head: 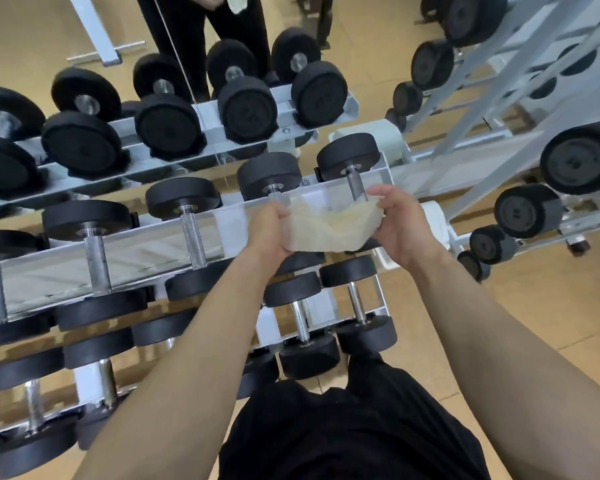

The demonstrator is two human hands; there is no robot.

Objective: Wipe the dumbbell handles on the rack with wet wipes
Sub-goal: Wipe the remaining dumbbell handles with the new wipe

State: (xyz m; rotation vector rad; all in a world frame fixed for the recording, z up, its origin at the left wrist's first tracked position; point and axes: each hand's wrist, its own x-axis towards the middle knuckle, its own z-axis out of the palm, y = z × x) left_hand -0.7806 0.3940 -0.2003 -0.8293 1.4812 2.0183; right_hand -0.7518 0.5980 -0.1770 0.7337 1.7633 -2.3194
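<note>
A pale wet wipe (326,226) is stretched between both hands above the right end of the top shelf of the white dumbbell rack (66,271). My left hand (269,230) grips its left edge and my right hand (400,225) grips its right edge. Just beyond the wipe stand two black dumbbells with chrome handles (355,183), their lower parts hidden by the wipe and hands. More dumbbells (191,223) lie along the shelf to the left, and smaller ones (300,322) on the lower shelf below my hands.
A mirror behind the rack shows reflected dumbbells (246,109) and a person's dark legs (187,39). A second white rack (520,74) with black dumbbells stands at the right. Tan floor (534,323) lies between the racks.
</note>
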